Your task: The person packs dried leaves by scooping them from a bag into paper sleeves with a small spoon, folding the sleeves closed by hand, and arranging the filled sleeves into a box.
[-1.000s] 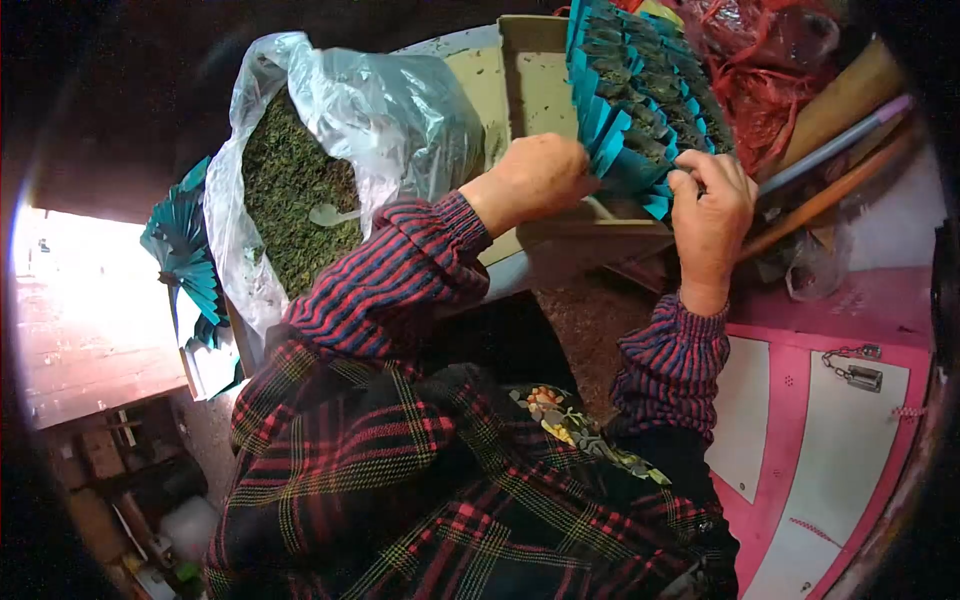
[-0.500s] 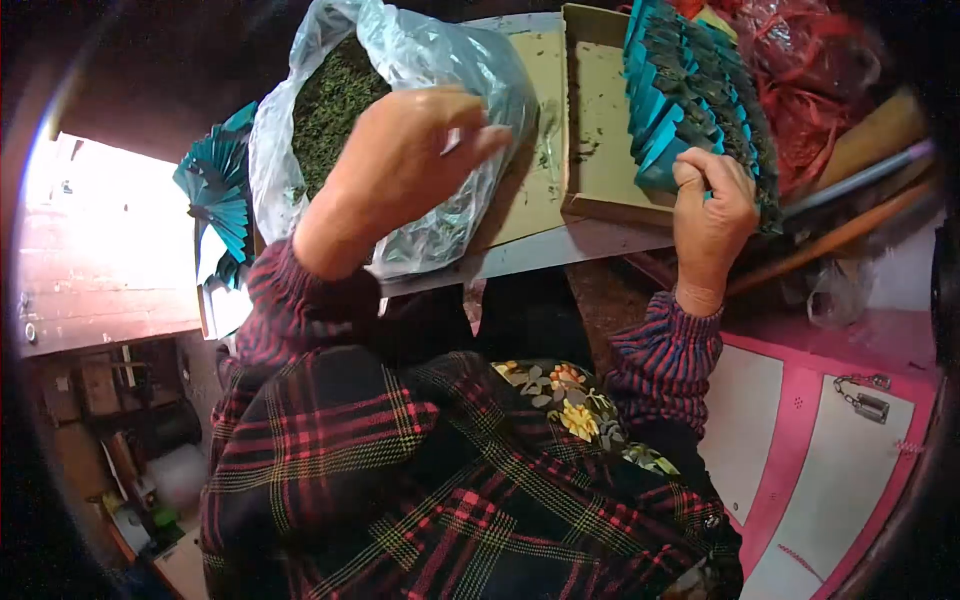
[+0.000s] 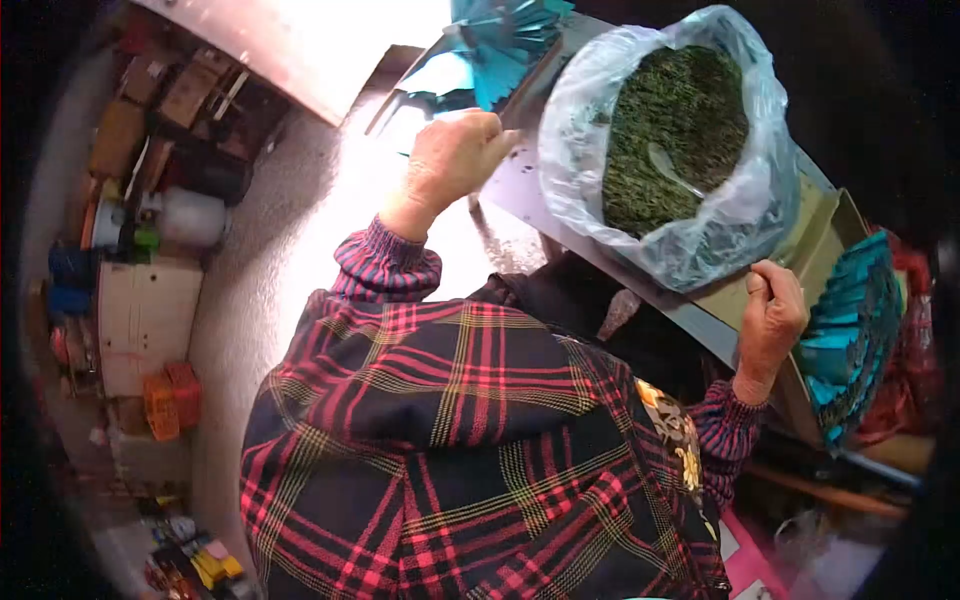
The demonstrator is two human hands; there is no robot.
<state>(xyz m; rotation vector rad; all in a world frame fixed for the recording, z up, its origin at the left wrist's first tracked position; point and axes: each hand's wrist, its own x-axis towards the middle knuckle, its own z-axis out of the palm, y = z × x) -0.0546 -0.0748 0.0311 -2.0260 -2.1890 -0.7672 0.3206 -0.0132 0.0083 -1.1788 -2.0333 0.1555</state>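
My left hand [image 3: 455, 160] is raised close to a fan of teal paper packets [image 3: 490, 60] at the upper left. Its thumb stands apart, its other fingers are partly curled, and nothing shows in them. Between my hands a clear plastic bag [image 3: 575, 160] lies open, full of dried green-brown crumbled leaves [image 3: 670, 120]; a small pale spoon [image 3: 672, 170] rests on them. My right hand [image 3: 775, 315] is closed, thumb pressed to the curled index finger, just below the bag's right side. The inside of that fist is hidden. Beside it stand filled teal packets [image 3: 850, 320] in rows.
The packets on the right are in a shallow cardboard box [image 3: 850, 215]. Red plastic bags [image 3: 915, 350] lie beyond it. Shelves and an off-white cabinet [image 3: 150, 320] with orange baskets [image 3: 172, 400] are at the left. A bright pale surface [image 3: 290, 40] is at the top left.
The view has swung left. My left hand has moved from over the leaf bag to beside the left packets. My right hand has come away from the packets in the box.
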